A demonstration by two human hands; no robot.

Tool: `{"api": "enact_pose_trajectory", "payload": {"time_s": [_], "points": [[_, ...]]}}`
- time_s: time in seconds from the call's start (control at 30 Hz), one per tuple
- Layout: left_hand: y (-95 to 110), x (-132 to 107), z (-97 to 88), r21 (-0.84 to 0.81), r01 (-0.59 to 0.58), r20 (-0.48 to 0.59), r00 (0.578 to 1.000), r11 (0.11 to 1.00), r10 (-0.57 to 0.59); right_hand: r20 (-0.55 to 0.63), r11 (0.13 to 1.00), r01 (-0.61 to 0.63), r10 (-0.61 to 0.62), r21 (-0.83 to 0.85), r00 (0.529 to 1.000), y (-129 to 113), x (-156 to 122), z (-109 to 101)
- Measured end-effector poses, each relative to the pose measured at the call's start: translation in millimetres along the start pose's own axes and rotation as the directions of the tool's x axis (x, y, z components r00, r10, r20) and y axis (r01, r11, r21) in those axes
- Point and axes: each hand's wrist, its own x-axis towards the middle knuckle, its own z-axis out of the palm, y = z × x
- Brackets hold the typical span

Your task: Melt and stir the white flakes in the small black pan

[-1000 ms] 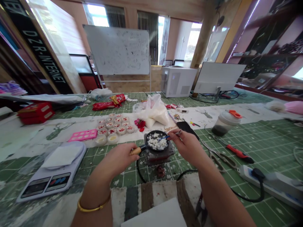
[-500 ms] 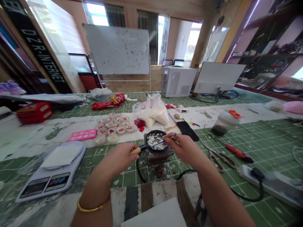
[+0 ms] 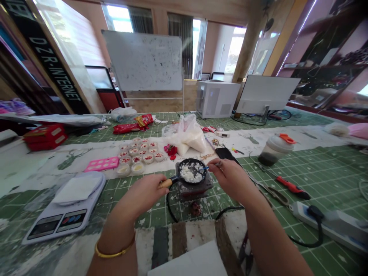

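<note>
Left hand: I'm gripping the pan handle.
Right hand: I'm pinching a stick, poking the flakes.
Flakes: lying white, unmelted.
Cups: sitting filled.

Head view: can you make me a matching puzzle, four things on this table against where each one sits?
1 black pan
2 blue stick
3 scale
4 lidded cup

a in the right hand
b left of the left hand
c right of the phone
d on the heater, handle in the left hand

Pairs: 1-d, 2-a, 3-b, 4-c
</note>
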Motion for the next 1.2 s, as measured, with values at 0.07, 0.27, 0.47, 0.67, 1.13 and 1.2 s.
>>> {"api": "enact_pose_trajectory", "payload": {"time_s": [0.07,0.27,0.47,0.67,1.13,1.2], "points": [[0.2,0.3,0.1,0.003,-0.005,0.000,1.000,1.000,0.005,0.024,0.998,0.042,-0.043,0.043,0.999,-1.3,-1.9,-0.9],[0.8,0.3,-0.4,-0.009,-0.002,0.000,1.000,1.000,0.002,0.025,0.999,0.039,-0.039,0.015,0.999,-4.4,-0.4,-0.8],[1.4,-0.3,-0.9,0.009,0.003,0.004,1.000,1.000,-0.003,0.047,0.985,0.140,-0.145,0.097,0.988,-7.4,-5.8,-2.1],[1.5,0.1,-0.8,0.010,0.002,0.010,1.000,1.000,-0.002,0.010,0.999,0.034,-0.034,-0.005,0.999,-5.2,-3.2,-2.3],[0.8,0.2,0.1,0.015,0.000,-0.002,1.000,1.000,0.000,0.020,0.985,0.141,-0.144,0.099,0.989,-9.8,-5.2,1.0],[1.0,0.2,-0.1,0.009,0.005,-0.001,1.000,1.000,-0.005,0.046,0.969,0.194,-0.204,0.155,0.978,-12.4,-4.6,3.3]]}}
